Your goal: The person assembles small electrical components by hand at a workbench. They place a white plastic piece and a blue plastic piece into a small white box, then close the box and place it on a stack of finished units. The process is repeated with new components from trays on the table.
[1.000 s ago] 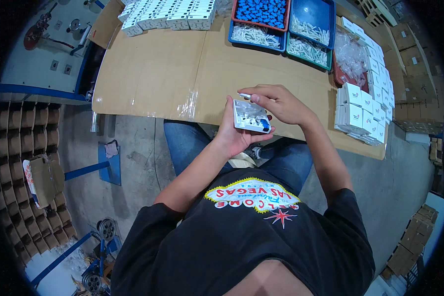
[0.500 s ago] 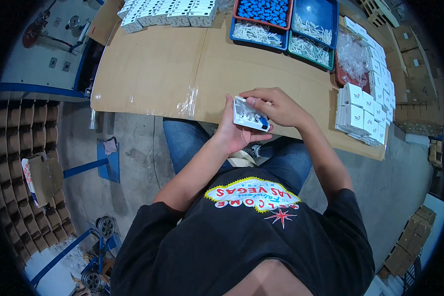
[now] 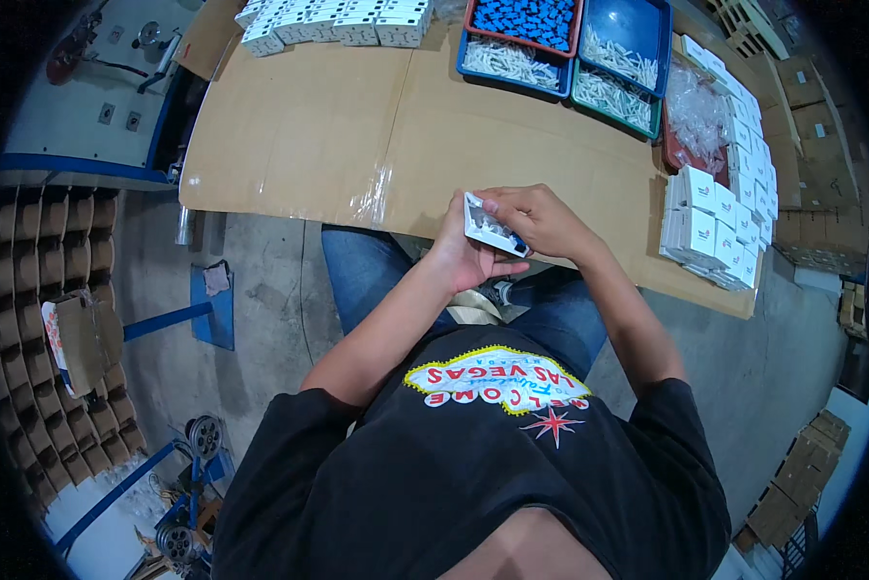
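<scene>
A small white open box is held above the table's near edge, tilted. Small white pieces and one blue piece lie inside it. Cradling the box from the left and below is my left hand, its lower fingers showing beneath. My right hand closes over the far right side, with the thumb at the box's opening and the other fingers curled behind the rim. Part of the contents is hidden by the right hand.
Cardboard covers the table. At the far right, trays hold blue pieces and white pieces. White boxes are stacked at the right and far left. Clear plastic bags lie in a red tray.
The box has tipped more steeply, so less of its inside shows. My right hand has come down and closed further over its right side. The left hand keeps its hold.
</scene>
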Available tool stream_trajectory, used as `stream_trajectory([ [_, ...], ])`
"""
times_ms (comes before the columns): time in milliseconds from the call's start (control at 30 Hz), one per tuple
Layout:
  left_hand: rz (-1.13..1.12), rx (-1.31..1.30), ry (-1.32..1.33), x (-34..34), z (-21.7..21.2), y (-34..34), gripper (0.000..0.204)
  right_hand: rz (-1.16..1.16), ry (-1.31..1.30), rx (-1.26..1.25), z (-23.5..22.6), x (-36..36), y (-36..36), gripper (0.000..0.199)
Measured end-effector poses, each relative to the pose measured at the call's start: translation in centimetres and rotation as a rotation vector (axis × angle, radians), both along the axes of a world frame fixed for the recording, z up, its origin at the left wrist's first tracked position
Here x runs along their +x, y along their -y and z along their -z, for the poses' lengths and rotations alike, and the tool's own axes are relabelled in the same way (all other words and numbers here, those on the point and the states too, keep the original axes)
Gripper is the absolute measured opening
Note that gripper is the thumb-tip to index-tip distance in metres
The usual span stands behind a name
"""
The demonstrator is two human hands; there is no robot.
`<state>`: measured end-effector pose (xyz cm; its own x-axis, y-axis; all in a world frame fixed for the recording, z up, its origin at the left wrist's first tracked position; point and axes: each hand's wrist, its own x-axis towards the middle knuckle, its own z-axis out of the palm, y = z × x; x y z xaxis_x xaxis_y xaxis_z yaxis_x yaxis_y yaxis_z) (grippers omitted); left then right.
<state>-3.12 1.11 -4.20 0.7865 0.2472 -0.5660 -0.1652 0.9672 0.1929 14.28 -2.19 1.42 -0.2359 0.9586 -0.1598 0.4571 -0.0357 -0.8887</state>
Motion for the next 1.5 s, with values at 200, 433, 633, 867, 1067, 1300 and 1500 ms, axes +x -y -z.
stream_trajectory([
  [200,-0.014,0.017,-0.002,-0.3,0.8,0.1,0.080,-0.004,0.022,-0.052,0.0,-0.3,0.5,0.039],
  [433,-0.035,0.128,-0.107,-0.3,-0.6,-0.3,0.078,-0.010,-0.021,0.140,1.2,-0.5,1.2,0.044],
  [633,-0.034,0.131,-0.178,-0.4,-0.8,-0.1,0.079,-0.021,-0.066,0.111,1.5,-0.9,1.9,0.048],
  [867,-0.025,0.176,-0.154,-0.1,-2.1,-0.1,0.085,0.031,-0.191,-0.012,2.2,-0.4,2.0,0.053],
  [1067,-0.086,0.253,0.057,0.7,-2.8,-0.5,0.054,0.189,-0.083,0.163,1.7,0.9,2.0,0.059],
  [1300,-0.411,0.398,-0.052,1.2,-2.2,0.2,0.043,0.761,-0.521,0.045,3.8,-2.4,4.1,0.052],
  [1500,-0.336,0.703,-0.157,0.8,-2.8,0.7,0.036,0.885,-1.002,0.033,1.6,-3.9,5.5,0.042],
])
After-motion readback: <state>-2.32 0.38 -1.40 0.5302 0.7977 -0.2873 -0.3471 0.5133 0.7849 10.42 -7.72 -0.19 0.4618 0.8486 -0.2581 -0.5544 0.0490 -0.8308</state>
